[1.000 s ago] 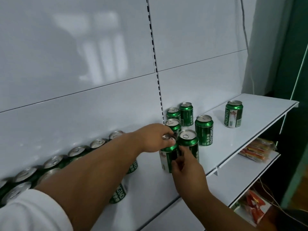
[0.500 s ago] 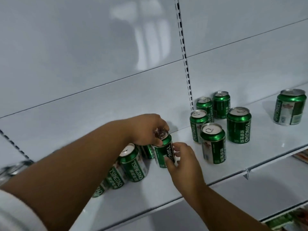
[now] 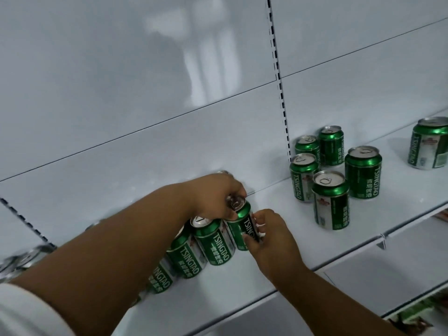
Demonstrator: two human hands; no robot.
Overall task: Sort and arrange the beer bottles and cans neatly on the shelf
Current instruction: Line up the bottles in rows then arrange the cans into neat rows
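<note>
Nearest the camera, a white sleeve (image 3: 26, 311) covers the left upper arm at the lower left corner. The left forearm runs from there diagonally up and to the right, across the front row of cans. The right forearm enters from the bottom edge and angles up and to the left.

The right hand (image 3: 271, 241) sits at the front of the white shelf (image 3: 303, 243), thumb and curled fingers pinching the lower side of a green Tsingtao can (image 3: 241, 224). The left hand (image 3: 215, 197) reaches over from above, knuckles up, fingers curled down round the top rim of the same can. Both hands are thus clamped on it. The can is tilted, its top leaning toward the back panel, and stands at the right end of a row of like cans.

That front row (image 3: 194, 253) runs leftward beneath the left forearm, cans touching side by side; its far left part is hidden by the arm. Blurred can tops (image 3: 24, 258) show at the left edge.

Further right, well apart from the held can, a cluster of five upright cans (image 3: 331, 200) stands near the slotted upright (image 3: 282, 100). A single can (image 3: 429, 144) stands alone at the right edge.

Behind everything, the white back panel (image 3: 121, 81) bears a faint reflection. A lower shelf (image 3: 400, 267) shows beneath, with blurred coloured packets at the bottom right that cannot be identified.
</note>
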